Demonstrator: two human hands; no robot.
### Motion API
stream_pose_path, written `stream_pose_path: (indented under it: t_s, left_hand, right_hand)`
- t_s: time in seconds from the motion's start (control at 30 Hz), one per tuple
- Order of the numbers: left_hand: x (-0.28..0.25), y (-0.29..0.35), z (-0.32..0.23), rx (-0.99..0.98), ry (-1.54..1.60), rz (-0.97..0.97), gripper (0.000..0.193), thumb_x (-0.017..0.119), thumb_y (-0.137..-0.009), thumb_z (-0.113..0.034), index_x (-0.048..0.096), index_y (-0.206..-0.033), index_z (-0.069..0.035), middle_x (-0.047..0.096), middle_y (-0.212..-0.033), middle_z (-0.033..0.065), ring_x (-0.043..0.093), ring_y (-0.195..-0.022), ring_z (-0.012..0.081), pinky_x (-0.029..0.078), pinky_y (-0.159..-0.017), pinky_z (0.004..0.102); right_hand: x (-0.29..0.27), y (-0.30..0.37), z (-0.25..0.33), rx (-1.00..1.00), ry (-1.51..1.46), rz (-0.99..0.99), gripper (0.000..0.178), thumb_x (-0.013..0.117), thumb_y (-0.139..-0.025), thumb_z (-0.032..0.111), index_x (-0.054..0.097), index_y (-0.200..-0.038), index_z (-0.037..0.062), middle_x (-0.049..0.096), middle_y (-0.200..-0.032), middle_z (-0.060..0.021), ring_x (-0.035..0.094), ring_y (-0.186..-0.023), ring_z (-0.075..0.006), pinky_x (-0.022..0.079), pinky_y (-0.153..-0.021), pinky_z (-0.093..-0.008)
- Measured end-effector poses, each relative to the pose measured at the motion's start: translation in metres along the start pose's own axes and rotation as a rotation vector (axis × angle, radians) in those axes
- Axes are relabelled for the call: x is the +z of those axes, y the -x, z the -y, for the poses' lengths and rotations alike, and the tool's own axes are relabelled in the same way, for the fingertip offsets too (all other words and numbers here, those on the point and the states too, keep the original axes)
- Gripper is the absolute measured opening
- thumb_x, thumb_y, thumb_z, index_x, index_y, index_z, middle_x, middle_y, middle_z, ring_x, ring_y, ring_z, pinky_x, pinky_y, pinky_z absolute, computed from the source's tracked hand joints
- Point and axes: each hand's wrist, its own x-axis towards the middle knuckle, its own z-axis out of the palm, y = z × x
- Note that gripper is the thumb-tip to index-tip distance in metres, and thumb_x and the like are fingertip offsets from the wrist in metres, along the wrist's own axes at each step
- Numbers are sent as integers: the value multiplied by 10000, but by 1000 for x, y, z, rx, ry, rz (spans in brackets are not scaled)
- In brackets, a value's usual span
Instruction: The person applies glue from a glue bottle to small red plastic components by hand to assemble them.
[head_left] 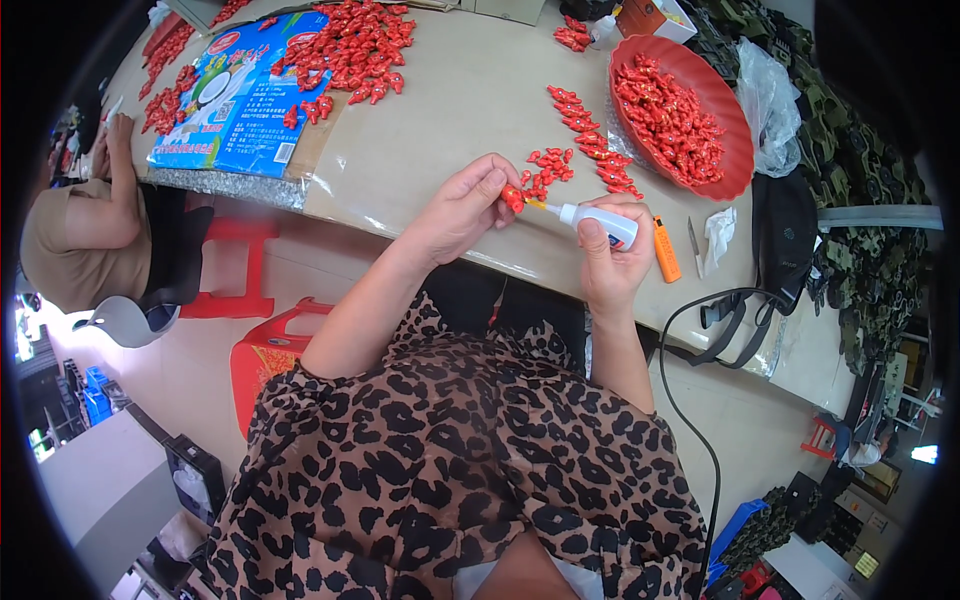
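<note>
Between the fingertips of my left hand (462,212) is a small red figurine (513,198) with shiny gold marks. My right hand (618,258) is wrapped round a white squeeze glue bottle (607,226), tilted so its thin yellowish nozzle meets or nearly meets the figurine. Just beyond lie several loose small red pieces (548,170). A row of red figurines (592,142) runs away from me on the table, beside a scalloped red bowl (738,120) heaped with more red pieces (668,125).
Right of my right hand are an orange utility knife (666,250), a thin blade (694,248) and a crumpled tissue (718,238). A black bag (785,235) hangs by the edge with a cable. Far left, red figurines cover blue cardboard (255,125); another person (95,230) sits there.
</note>
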Motion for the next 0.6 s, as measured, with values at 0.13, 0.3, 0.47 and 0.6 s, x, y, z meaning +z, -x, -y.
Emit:
stream_pose_path:
  t_s: [0.13, 0.3, 0.47, 0.6]
  left_hand:
    - [0, 0, 0, 0, -7, 6, 177, 377, -885, -221, 452, -880, -61, 459, -729, 10, 416, -636, 89, 342, -597, 216]
    - [-1, 0, 0, -5, -6, 17, 176, 379, -884, -221, 452, -878, -61, 457, -734, 9, 414, -644, 89, 340, -602, 215]
    - [-1, 0, 1, 7, 4, 15, 170, 382, -883, -217, 451, -882, -62, 465, -748, 15, 417, -651, 89, 341, -607, 215]
    - [3, -1, 1, 61, -49, -12, 101, 420, -862, -130, 440, -909, -43, 490, -799, 34, 448, -695, 100, 374, -629, 223]
  right_hand:
    - [-2, 0, -1, 7, 18, 3, 200, 609, -744, 70, 432, -823, 22, 486, -807, -52, 452, -651, -62, 374, -560, -176]
    - [-1, 1, -1, 15, 16, 17, 202, 611, -742, 68, 432, -824, 23, 485, -809, -52, 449, -652, -60, 371, -561, -173]
    - [-1, 0, -2, -5, 28, 7, 186, 598, -751, 65, 432, -824, 22, 485, -812, -53, 445, -632, -67, 369, -551, -179]
    - [-2, -2, -4, 66, -245, -161, 137, 552, -783, 78, 435, -829, 24, 490, -792, -70, 432, -594, -93, 357, -528, -211]
